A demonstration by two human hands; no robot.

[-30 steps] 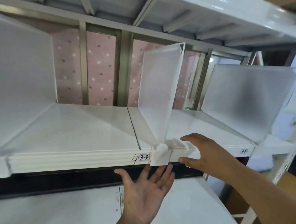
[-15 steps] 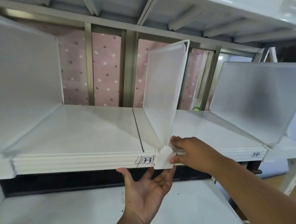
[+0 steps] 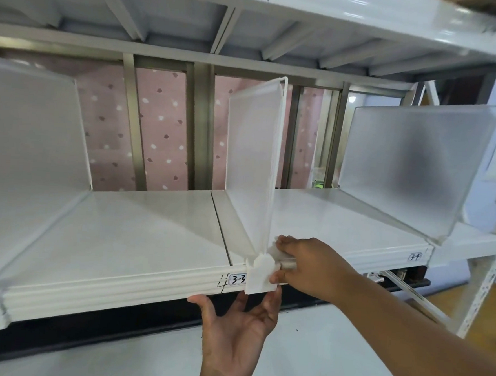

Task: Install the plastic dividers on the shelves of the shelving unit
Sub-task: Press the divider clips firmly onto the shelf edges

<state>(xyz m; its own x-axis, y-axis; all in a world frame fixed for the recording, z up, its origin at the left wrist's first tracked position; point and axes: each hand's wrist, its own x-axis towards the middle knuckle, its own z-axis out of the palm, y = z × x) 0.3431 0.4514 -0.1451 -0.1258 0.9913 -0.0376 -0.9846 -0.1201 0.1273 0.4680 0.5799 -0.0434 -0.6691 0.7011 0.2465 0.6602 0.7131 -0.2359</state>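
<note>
While I face the white metal shelf [image 3: 120, 237] at chest height, my right hand [image 3: 308, 268] grips the base of a frosted translucent plastic divider panel [image 3: 250, 164] that stands upright across the shelf, running from front edge to back. My fingers curl over the small clear piece at the divider's foot, and my thumb presses the side of the white plastic clip [image 3: 261, 274] that hooks over the shelf's front lip. My left hand [image 3: 239, 331] is below the shelf edge, palm up and fingers spread loosely, holding nothing; its fingertips reach up to just under the clip.

A small handwritten label reading 3-3 [image 3: 238, 279] sits on the lip, touching the clip's left side. A second frosted plastic divider [image 3: 29, 155] stands at the far left of the shelf, and a third frosted divider [image 3: 412, 167] stands to the right, near a label [image 3: 415, 256] whose writing I cannot make out clearly. Behind the shelf are grey metal uprights [image 3: 199, 128] and pink wallpaper with pale and dark spots [image 3: 160, 128]. Another white shelf [image 3: 317, 354] lies below my hands.
</note>
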